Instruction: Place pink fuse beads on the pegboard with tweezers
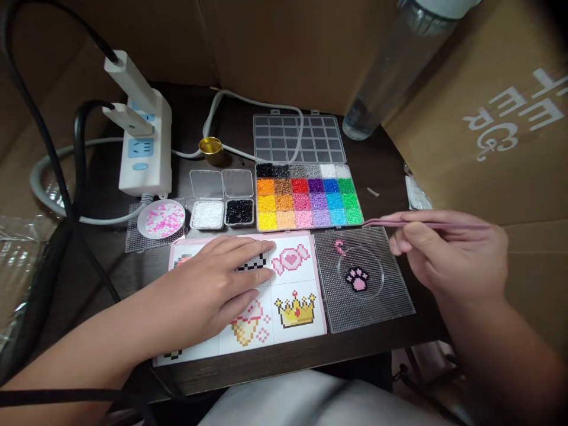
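Pinching tweezers (426, 225) in the right hand (452, 260), tips narrow with no telling whether anything is caught, hovering over the pegboard (355, 310), left hand (213, 290) flat on the sheet (306, 278), likely risking a wrist knock scattering beads (357, 279) beneath the grip.

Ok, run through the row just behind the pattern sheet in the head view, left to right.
Round dish of pink beads → small box of white beads → small box of black beads → case of sorted coloured beads → pink tweezers, held in the right hand.
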The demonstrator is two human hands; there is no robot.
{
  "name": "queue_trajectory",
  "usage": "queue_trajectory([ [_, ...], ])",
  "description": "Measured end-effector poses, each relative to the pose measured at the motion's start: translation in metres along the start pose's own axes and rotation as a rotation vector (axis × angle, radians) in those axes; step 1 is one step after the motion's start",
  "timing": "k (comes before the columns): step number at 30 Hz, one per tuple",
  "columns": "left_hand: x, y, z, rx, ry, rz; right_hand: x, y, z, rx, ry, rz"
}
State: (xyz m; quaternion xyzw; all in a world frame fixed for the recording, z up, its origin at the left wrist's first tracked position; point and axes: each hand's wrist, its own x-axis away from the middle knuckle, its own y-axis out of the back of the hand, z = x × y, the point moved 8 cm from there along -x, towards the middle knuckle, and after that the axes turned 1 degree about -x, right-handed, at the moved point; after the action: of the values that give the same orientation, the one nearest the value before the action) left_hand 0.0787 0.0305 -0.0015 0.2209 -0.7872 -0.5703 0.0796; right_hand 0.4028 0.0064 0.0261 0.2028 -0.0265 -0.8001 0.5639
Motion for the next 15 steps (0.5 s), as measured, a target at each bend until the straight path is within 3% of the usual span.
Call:
queue_trajectory([
  [3, -0.001, 0.002, -0.001, -0.008, 0.007, -0.009, -0.026, -0.013, 0.013, -0.017, 0.042, -0.003],
  [7, -0.001, 0.006, -0.003, -0.031, 0.013, -0.025, -0.047, -0.050, 0.007, 0.001, -0.033, 0.084],
  [10, 0.000, 0.007, -0.003, -0.033, 0.028, -0.013, -0.049, -0.071, -0.005, -0.012, -0.080, 0.133],
  [15, -0.001, 0.011, -0.004, -0.009, 0.034, -0.029, -0.045, -0.083, -0.016, -0.035, -0.114, 0.156],
])
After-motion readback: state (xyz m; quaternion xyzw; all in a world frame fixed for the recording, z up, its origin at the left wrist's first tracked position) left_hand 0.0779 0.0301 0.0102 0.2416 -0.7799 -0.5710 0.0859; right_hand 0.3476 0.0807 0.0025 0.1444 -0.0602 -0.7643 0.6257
